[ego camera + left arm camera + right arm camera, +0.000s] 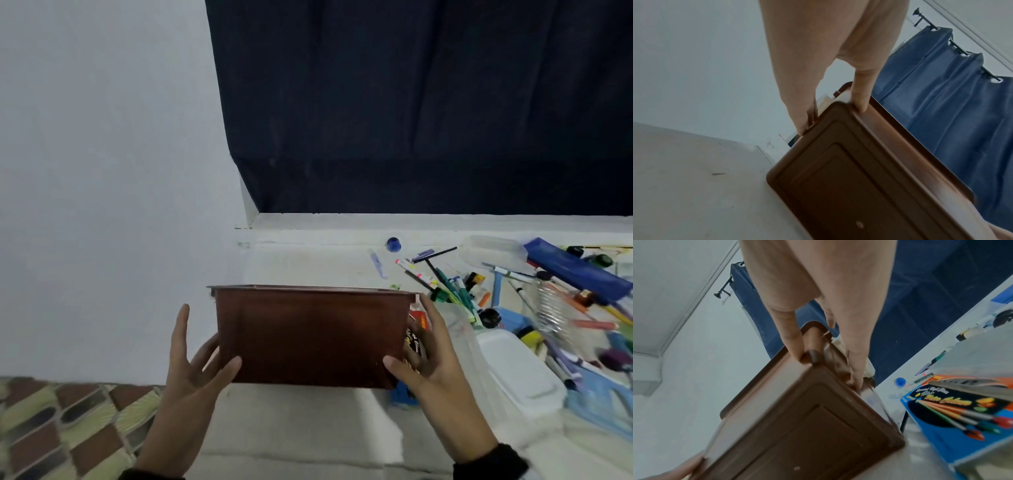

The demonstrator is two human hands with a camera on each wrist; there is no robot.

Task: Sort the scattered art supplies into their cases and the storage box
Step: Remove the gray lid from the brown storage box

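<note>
The brown plastic storage box [308,332] hangs above the white table [301,421], carried between both hands. My left hand [205,342] presses its left end with straight, spread fingers and lays the thumb on the front wall. My right hand [421,339] does the same at the right end. The left wrist view looks up at the box's underside [859,186] with my left hand [831,121] at one corner. The right wrist view shows the base [807,426] and my right hand [827,371] at the other corner. The box's inside is hidden.
Several pens and markers [445,284] lie scattered at the right with a clear case [493,253], a blue case [579,267] and a white lidded container [517,373]. A water-colour box [962,415] lies beside the brown box. A dark curtain [411,102] hangs behind; patterned floor [51,428] shows at the lower left.
</note>
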